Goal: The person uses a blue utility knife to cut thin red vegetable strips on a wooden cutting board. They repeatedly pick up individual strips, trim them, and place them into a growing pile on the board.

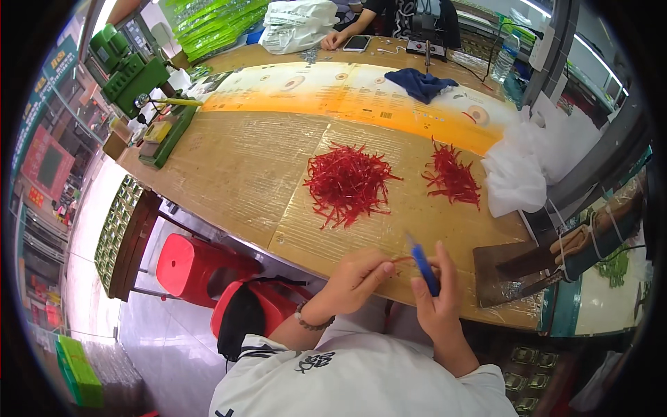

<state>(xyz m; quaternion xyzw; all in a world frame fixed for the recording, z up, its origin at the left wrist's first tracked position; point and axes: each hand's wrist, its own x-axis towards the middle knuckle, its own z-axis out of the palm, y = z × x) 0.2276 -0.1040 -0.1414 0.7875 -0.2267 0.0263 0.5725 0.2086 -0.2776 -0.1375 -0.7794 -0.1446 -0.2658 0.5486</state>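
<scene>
The left hand (354, 276) pinches a thin red strand (401, 259) between thumb and fingertips, at about six o'clock in the view, just over the near edge of the table (229, 174); the right hand (436, 292) is closed around a blue tool (424, 267), whose tip points up toward eleven o'clock and meets the strand's end; the two hands sit just beside each other, thumbs nearly touching; a beaded bracelet (311, 324) circles the left wrist.

At twelve o'clock from the hands lies a big pile (347, 182) of red strands on the cardboard-covered tabletop; a small pile (453, 175) of the same lies at one o'clock, well apart from the first; a white bag (517, 170) rests at two o'clock beside the small pile; a blue cloth (420, 85) lies farther back on the orange sheet; a green machine (132, 73) stands at the table's ten o'clock corner; two red stools (198, 267) sit under the table at eight o'clock, the nearer one draped with a black bag (240, 320); across the table, another person's hand (333, 40) rests by a phone (357, 43).
</scene>
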